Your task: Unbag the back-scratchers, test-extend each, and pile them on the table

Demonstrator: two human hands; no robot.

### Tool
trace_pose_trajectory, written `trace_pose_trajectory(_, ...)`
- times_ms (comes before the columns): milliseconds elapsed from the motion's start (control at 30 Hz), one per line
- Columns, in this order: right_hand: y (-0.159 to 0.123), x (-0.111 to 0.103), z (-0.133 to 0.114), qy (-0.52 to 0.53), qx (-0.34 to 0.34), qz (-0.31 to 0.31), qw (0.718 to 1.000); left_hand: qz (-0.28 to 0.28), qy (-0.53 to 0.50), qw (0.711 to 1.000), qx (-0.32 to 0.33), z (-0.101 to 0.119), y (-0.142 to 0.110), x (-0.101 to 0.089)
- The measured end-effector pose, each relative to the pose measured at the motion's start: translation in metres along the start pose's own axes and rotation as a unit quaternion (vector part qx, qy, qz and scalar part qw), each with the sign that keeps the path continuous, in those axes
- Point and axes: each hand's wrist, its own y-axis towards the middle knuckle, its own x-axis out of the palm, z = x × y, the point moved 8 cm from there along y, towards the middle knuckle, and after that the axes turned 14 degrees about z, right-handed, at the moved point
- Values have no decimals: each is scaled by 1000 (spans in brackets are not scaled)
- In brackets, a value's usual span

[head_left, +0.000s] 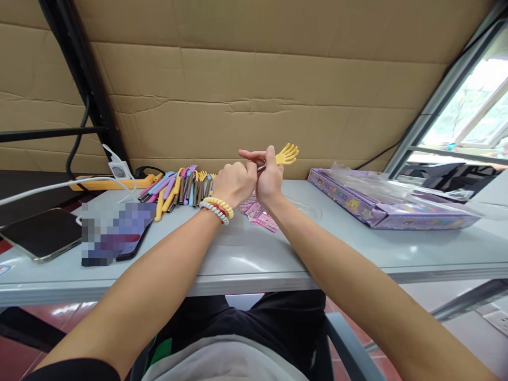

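Note:
A yellow hand-shaped back scratcher (288,154) with a metal rod is held between my two hands above the table. My left hand (235,182), with beaded bracelets (216,208) at its wrist, is closed in a fist around the lower end, hiding the handle. My right hand (270,177) grips the rod just below the yellow head, thumb up and a finger stretched to the left. Beneath my hands lie several pink printed cards (260,216), partly hidden. Left of my left hand is a pile of colourful back scratchers (177,188) in yellow, purple, blue and pink.
A purple printed box (397,214) with clear plastic (357,180) on it stands at the right. Two phones, one dark (43,233) and one partly blurred (137,241), lie at the left near a white charger (119,168) with its cable. Cardboard (254,79) walls the back.

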Motion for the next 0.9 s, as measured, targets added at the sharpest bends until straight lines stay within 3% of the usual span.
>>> trace_pose_trajectory(133,8,-6,8,-13,48,-6,999,-15,-25,999,22,2,-3,7)
trace_pose_trajectory(267,19,-16,9,0,117,-2,993,-27,-121,992,38,7,-11,17)
trace_pose_trajectory(400,25,-23,4,26,144,28,989,-36,-269,958,95,21,-19,27)
trace_pose_trajectory(500,25,-24,-2,27,140,45,989,-48,-313,942,116,24,-21,34)
trace_pose_trajectory(667,18,-21,-10,42,159,28,986,-104,-358,922,107,27,-24,42)
trace_pose_trajectory(767,15,-22,-15,44,157,18,986,-160,-378,909,71,27,-28,48)
trace_pose_trajectory(900,21,-29,-19,31,127,28,991,-194,-344,919,15,23,-30,54)
